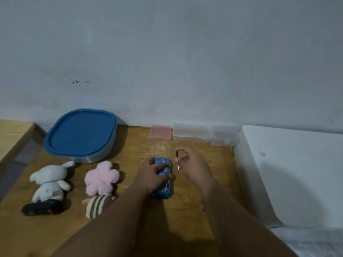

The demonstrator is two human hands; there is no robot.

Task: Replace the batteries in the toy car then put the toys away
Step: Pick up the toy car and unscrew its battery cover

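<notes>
The grip is made over a wooden table (133,145). Behind the grip stands a pale grey wall (185,52), with some small dark spots (78,82) far up to the left of it. To the right of the grip lies a white flat surface (297,173). Far left of it is a second wooden top (13,134), with a grey floor strip (24,154) between.

The toy car (163,191) under the left hand (154,174) was blue. The screwdriver (177,154) in the right hand (193,166) had a black handle and a silvery shaft. Left of the left hand lay a pink plush (101,178), a brown-and-cream striped plush (96,206) and a white plush (50,180). Beyond the hands stood a pink box (160,132) and a blue lid (79,132).
</notes>
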